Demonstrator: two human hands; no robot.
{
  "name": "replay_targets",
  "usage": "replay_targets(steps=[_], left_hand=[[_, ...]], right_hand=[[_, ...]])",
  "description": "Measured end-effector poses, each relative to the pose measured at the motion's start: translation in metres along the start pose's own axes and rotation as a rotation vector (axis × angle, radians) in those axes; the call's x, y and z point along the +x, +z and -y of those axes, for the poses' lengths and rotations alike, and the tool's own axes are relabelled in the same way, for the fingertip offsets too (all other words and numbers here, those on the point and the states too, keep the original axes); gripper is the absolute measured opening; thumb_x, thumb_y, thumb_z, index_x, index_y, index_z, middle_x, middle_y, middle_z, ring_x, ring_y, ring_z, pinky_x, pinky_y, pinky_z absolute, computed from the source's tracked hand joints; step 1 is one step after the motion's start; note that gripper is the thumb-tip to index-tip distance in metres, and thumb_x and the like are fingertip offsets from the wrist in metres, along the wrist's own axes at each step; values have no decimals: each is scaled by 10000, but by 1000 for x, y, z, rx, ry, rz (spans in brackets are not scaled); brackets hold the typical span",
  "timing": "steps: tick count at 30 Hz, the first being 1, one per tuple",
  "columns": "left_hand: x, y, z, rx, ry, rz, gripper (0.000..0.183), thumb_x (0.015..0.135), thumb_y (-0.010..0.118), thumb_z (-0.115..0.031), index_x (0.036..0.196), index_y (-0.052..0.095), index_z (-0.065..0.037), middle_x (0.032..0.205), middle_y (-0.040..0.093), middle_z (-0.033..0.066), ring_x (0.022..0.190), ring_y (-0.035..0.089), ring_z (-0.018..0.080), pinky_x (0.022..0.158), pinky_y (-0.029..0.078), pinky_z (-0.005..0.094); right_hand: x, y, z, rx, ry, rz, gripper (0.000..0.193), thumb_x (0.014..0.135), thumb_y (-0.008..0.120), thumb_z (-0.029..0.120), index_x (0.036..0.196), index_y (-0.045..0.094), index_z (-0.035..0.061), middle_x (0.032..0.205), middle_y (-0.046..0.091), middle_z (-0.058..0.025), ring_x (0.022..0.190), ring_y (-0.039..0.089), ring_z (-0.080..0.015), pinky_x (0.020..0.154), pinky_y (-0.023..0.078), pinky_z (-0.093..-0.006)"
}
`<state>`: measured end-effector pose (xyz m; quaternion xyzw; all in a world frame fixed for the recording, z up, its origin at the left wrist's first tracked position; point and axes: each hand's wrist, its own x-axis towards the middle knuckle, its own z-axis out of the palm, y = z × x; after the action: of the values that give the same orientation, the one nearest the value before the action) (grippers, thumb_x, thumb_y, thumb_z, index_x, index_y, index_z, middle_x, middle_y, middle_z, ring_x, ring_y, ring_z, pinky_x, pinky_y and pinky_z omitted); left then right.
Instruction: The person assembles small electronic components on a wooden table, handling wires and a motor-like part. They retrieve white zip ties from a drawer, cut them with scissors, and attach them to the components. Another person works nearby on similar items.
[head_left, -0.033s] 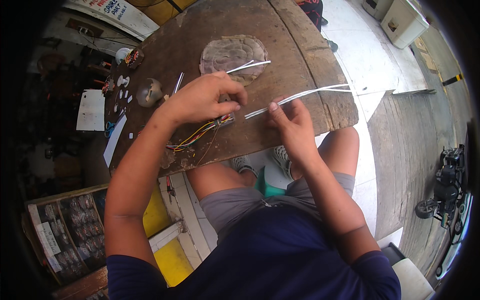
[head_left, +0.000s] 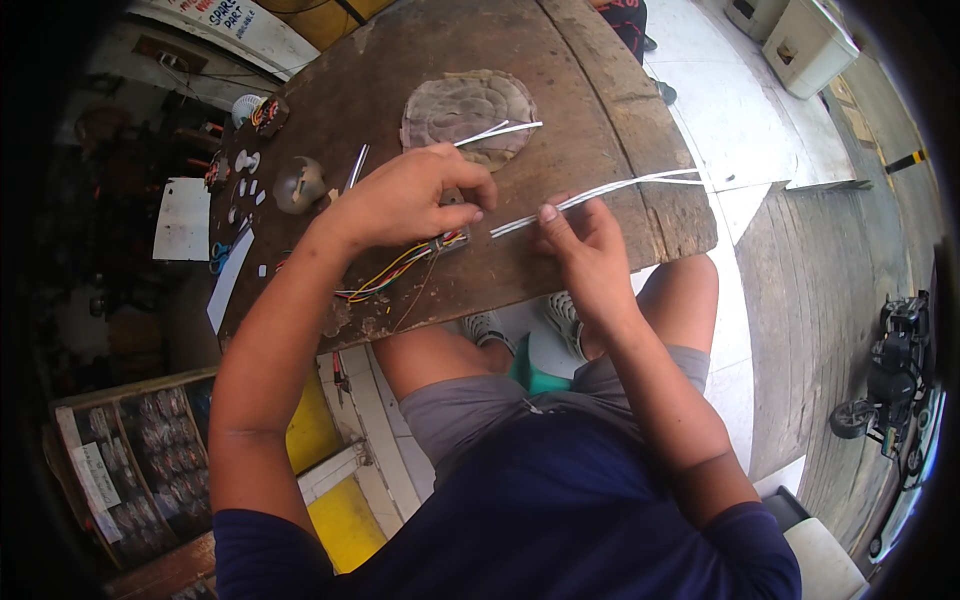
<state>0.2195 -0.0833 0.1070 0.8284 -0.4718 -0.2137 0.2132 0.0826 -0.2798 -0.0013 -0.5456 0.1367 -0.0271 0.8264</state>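
My right hand pinches a few thin white tubes between thumb and fingers. Their short ends point toward my left hand, and the long ends reach past the table's right edge. The left hand is closed with curled fingers, thumb near the index finger; what it grips, if anything, is hidden. Below it lies a bundle of yellow, red, black and white wires, running to a small part mostly covered by the hand. Other white tubes stick out beyond its knuckles, over a round cloth pad.
The worn wooden table carries a rounded metal housing, a copper-wound motor part, blue-handled scissors and a white strip at left. A compartmented box stands lower left. Another person's leg shows beyond the table.
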Motion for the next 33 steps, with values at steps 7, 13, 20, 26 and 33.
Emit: replay_targets(steps=[7,13,20,26,33], left_hand=[[5,1,1,24,-34,30,161,864,733,-124,1017,756,-75,966,740,53,1027,653,267,935,538,403],[9,0,8,92,11,35,147,862,730,-124,996,740,-65,960,744,56,1013,662,268,933,541,411],[17,-3,8,-117,-165,200,160,893,752,-161,1007,721,-53,940,754,87,904,706,227,825,549,387],[24,-5,5,-74,-205,302,211,934,777,-228,1036,728,-50,944,764,93,874,709,229,798,539,391],[10,-8,8,-36,-145,236,203,959,753,-200,1108,747,-62,1022,777,94,939,717,245,845,545,391]], right_hand=[[6,-2,-1,54,-19,45,211,1089,700,180,1192,604,23,1005,684,-40,916,694,-135,822,580,-292],[9,-3,-3,50,-27,52,208,1090,697,174,1188,600,17,1009,687,-48,917,698,-137,817,583,-290],[9,-2,-4,48,-2,52,268,1101,684,223,1235,599,7,1074,692,-78,985,704,-172,893,588,-331],[10,-4,-4,43,-4,61,256,1102,683,218,1228,601,10,1084,684,-80,1002,699,-178,895,594,-345],[11,-5,-5,76,3,72,247,1100,688,216,1222,605,17,1081,686,-76,996,700,-183,895,594,-344]])
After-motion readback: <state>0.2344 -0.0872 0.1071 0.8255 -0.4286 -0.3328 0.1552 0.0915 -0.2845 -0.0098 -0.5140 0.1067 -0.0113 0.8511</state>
